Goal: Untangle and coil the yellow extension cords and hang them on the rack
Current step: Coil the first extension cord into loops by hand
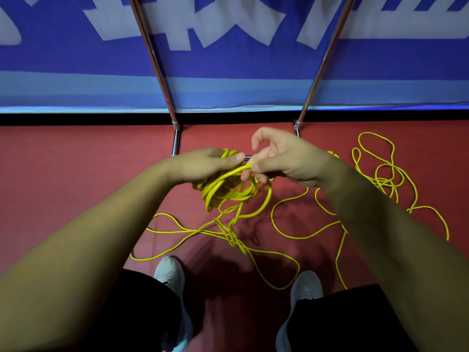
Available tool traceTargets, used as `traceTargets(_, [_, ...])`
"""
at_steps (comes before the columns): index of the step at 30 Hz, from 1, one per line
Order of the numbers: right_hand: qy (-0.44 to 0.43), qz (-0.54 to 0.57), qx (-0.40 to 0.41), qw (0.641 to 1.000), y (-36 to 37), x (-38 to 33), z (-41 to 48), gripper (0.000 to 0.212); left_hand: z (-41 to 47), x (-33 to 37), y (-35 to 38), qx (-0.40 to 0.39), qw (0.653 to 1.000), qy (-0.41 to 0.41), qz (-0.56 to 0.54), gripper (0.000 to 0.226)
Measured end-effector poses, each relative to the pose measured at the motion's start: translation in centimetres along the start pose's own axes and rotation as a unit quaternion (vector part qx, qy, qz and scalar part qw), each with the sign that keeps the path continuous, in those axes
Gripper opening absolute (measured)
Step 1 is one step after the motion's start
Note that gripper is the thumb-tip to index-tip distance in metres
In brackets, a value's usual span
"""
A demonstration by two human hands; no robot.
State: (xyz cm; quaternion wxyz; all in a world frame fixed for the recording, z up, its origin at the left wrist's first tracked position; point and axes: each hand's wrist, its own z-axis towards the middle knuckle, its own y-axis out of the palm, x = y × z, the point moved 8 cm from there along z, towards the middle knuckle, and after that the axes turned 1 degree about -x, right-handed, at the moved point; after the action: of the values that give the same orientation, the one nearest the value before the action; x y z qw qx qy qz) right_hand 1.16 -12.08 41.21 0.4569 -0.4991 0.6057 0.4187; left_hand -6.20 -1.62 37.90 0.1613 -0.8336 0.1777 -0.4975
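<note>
The left hand (208,165) grips a coil (228,191) of yellow cord, with its fingers curled round the bunch. The right hand (291,158) is just beside it at 3 o'clock. It pinches the top loop (228,175) with thumb and finger, and its other fingers are lifted and spread.

The top loop runs across between the two hands, from 9 o'clock to 3 o'clock. The coil hangs under the left hand, so that hand is nearer to it.

Some strands drop from the coil to 6 o'clock, down to a tangle (232,237) on the red floor (76,161). More loose cord (380,174) lies in big loops at 4 o'clock from the hands, well apart from the coil. The rack (158,64) stands at 12 o'clock, behind the hands. No cord hangs on the part that shows.

The next move is likely to lay this loop on the coil, then pull more cord up from 6 o'clock. The tangle there could snag.
</note>
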Motion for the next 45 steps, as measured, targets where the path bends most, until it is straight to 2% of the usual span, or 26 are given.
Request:
traceTargets(3, [-0.001,-0.004,0.010,1.000,-0.6,-0.3,-0.3,0.036,-0.6,1.1,1.7,-0.100,0.994,0.053,0.003,0.041])
traceTargets(5, [0.008,-0.039,0.007,0.999,-0.4,0.0,-0.3,0.034,-0.7,1.1,2.4,-0.125,0.990,0.054,0.038,0.038])
traceTargets(9, [0.047,-0.140,-0.008,0.989,-0.4,2.0,0.1,0.026,-0.5,0.7,1.4,-0.086,0.994,0.036,0.048,0.012])
traceTargets(15, [0.075,-0.331,-0.047,0.939,-1.1,4.4,0.0,0.008,-0.9,0.6,-1.5,-0.022,0.999,0.042,-0.001,0.015])
traceTargets(18, [0.083,-0.293,-0.059,0.951,-1.3,5.0,-0.2,0.009,-1.0,-0.1,-3.1,0.030,0.999,0.015,-0.006,0.030])
traceTargets(20, [0.085,-0.274,-0.027,0.958,-1.5,5.0,0.0,0.011,-0.8,-0.4,-3.3,0.052,0.999,0.000,0.005,0.039])
traceTargets(22, [0.075,-0.288,0.022,0.954,-2.0,5.1,0.4,0.009,-0.8,-0.4,-3.3,0.071,0.997,-0.012,0.002,0.033])
traceTargets(25, [0.063,-0.305,0.093,0.946,-3.2,5.1,0.6,0.027,-0.9,-0.7,-4.2,0.102,0.994,-0.014,-0.034,0.029])
traceTargets(30, [0.093,-0.134,0.229,0.960,-7.9,6.1,-1.0,0.044,-1.5,-1.4,-6.2,0.193,0.971,-0.027,-0.137,0.019])
traceTargets(32, [0.115,-0.104,0.286,0.946,-9.8,7.0,-2.1,0.052,-1.6,-2.0,-7.0,0.232,0.959,-0.040,-0.160,0.022])
traceTargets(35, [0.161,-0.202,0.339,0.905,-11.3,8.1,-3.4,0.044,-2.0,-2.6,-7.8,0.276,0.940,-0.041,-0.197,0.025])
traceTargets(37, [0.171,-0.235,0.338,0.896,-11.3,8.7,-3.2,0.038,-2.1,-2.0,-7.9,0.272,0.937,-0.019,-0.217,0.023])
traceTargets(40, [0.176,-0.252,0.303,0.902,-10.5,8.6,-2.1,0.037,-2.0,-0.7,-6.8,0.202,0.955,0.021,-0.216,0.029])
traceTargets(42, [0.166,-0.234,0.244,0.926,-8.7,8.0,-1.2,0.036,-1.8,0.1,-5.7,0.145,0.959,0.052,-0.237,0.039])
traceTargets(45, [0.116,-0.232,0.114,0.959,-4.9,6.7,-0.4,0.032,-1.5,1.2,-4.5,0.113,0.961,0.076,-0.239,0.055])
